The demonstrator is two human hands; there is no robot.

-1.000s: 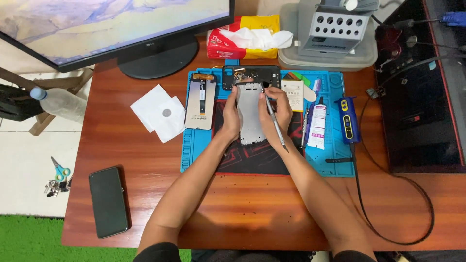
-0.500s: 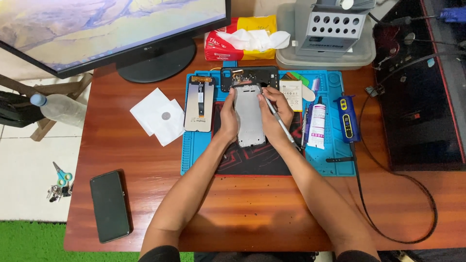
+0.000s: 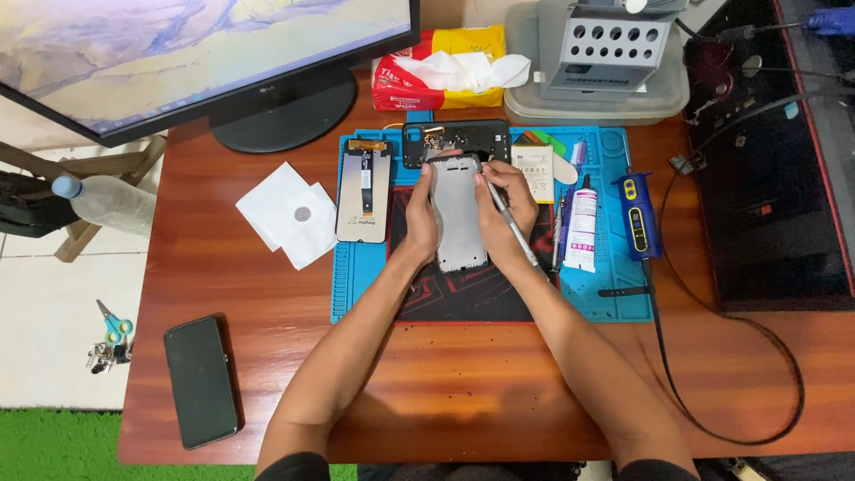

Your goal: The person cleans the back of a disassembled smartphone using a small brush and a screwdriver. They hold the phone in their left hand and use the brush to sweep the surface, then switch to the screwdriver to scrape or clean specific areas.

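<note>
2 hands work at the blue repair mat point(image 3: 356, 285): our left hand point(image 3: 421, 214) clasps the left edge of the grey phone frame point(image 3: 459, 218), which lies on the mat's dark centre panel. Our right hand point(image 3: 506, 209) pinches a metal tool point(image 3: 509, 218), its tip at the frame's top-right corner, with a detached screen point(image 3: 363, 191) just left.

On the mat point(image 3: 356, 294), a screen panel point(image 3: 363, 191) lies left of the phone frame point(image 3: 460, 214), seemingly a glue tube point(image 3: 582, 227) right.
</note>
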